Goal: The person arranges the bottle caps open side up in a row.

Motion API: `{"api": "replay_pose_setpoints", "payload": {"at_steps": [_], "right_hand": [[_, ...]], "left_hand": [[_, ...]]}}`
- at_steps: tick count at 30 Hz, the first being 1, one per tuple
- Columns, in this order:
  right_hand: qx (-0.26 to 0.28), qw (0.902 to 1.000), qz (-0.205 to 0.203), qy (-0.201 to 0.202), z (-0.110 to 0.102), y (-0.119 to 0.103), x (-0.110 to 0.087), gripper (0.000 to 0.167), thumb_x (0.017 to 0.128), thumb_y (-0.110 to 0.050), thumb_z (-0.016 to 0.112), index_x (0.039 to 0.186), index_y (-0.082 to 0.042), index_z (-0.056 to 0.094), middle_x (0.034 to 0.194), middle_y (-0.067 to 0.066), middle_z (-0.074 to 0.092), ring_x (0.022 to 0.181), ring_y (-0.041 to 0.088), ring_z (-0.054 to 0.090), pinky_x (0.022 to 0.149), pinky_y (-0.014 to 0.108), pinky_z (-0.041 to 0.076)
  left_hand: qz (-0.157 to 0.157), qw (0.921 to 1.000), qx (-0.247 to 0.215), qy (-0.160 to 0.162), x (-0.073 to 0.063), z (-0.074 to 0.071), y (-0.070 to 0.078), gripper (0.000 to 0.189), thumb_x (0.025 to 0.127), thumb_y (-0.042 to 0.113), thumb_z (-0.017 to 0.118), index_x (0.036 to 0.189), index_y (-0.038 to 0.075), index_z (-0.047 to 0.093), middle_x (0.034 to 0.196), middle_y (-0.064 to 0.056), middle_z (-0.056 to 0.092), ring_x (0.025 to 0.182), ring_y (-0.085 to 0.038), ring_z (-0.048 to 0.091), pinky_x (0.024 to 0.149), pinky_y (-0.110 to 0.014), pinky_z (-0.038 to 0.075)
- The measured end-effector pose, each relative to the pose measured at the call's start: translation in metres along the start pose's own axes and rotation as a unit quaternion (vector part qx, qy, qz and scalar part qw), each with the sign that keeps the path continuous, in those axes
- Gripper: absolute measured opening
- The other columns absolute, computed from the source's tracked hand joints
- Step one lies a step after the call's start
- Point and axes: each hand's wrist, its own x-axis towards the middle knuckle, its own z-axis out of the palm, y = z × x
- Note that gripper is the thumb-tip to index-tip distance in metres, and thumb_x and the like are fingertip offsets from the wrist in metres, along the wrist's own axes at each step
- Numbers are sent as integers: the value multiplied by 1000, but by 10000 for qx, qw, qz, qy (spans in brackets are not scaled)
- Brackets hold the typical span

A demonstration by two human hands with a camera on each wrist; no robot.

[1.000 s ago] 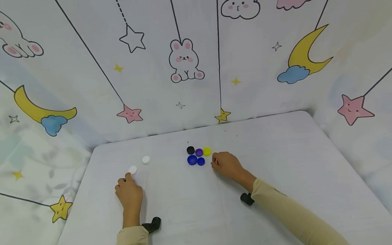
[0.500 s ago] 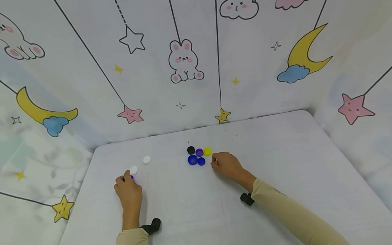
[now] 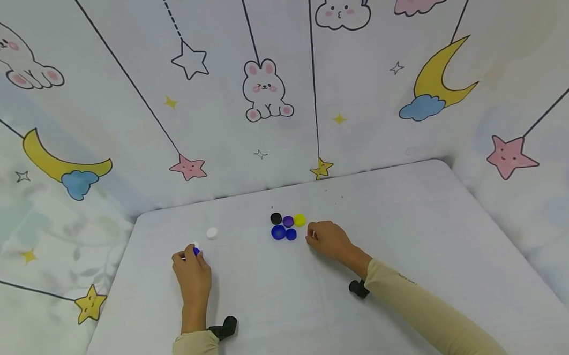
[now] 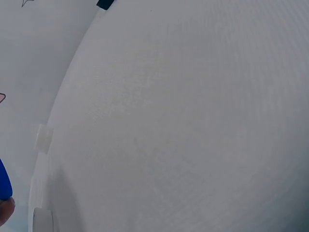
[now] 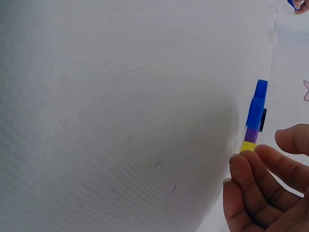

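Note:
My left hand [image 3: 193, 276] pinches a blue bottle cap [image 3: 196, 251] just above the table at the left; the cap's edge [image 4: 4, 182] also shows in the left wrist view. Right behind it is a white cap [image 4: 43, 220], mostly covered by the fingers in the head view. Another white cap [image 3: 212, 233] lies farther back. My right hand [image 3: 330, 240] rests on the table with loosely curled fingers and holds nothing. Beside its fingertips is a yellow cap [image 3: 299, 220], grouped with a purple cap [image 3: 288, 221], a black cap [image 3: 276, 218], a larger blue cap [image 3: 278, 232] and a smaller blue cap [image 3: 290, 234].
A white cloth covers the table [image 3: 281, 301], whose far edge meets a backdrop [image 3: 224, 127] printed with bunnies, stars and moons. Black wrist mounts [image 3: 225, 328] stick out beside both forearms. A few dark specks lie near the back edge.
My left hand has lifted the blue cap and shifted slightly right, so that more of the cap shows and the nearer white cap is mostly covered. My right hand stays put.

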Motion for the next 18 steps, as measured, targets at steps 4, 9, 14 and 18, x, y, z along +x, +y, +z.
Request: {"api": "replay_pose_setpoints", "payload": {"at_steps": [4, 9, 14, 18], "right_hand": [[22, 10000, -64, 12, 2, 1, 0, 8, 92, -19, 66, 88, -12, 68, 66, -5, 56, 59, 10, 48, 54, 24, 42], [57, 9999, -98, 5, 3, 1, 0, 8, 92, -19, 66, 87, -13, 67, 66, -5, 56, 59, 9, 48, 54, 25, 42], [72, 10000, -7, -69, 3, 0, -1, 8, 92, -20, 67, 86, -13, 67, 66, -5, 56, 59, 10, 48, 54, 25, 41], [69, 9999, 11, -75, 3, 1, -2, 9, 92, -20, 67, 86, -14, 67, 66, -6, 56, 59, 10, 48, 54, 25, 42]], "left_hand": [[-36, 9999, -45, -131, 0, 1, 0, 34, 99, 6, 51, 127, -14, 50, 119, -38, 42, 107, -52, 48, 90, -60, 46], [-113, 9996, -20, -251, -1, 1, 0, 35, 100, 9, 53, 129, -10, 49, 119, -36, 43, 106, -53, 54, 90, -61, 48], [-306, 9984, -76, -459, -2, 3, 3, 36, 101, 13, 51, 131, -7, 48, 122, -34, 43, 109, -54, 54, 92, -61, 48], [-258, 9982, -134, -518, -4, 6, 5, 36, 101, 12, 51, 131, -7, 47, 122, -33, 42, 109, -54, 55, 91, -61, 49]]}}
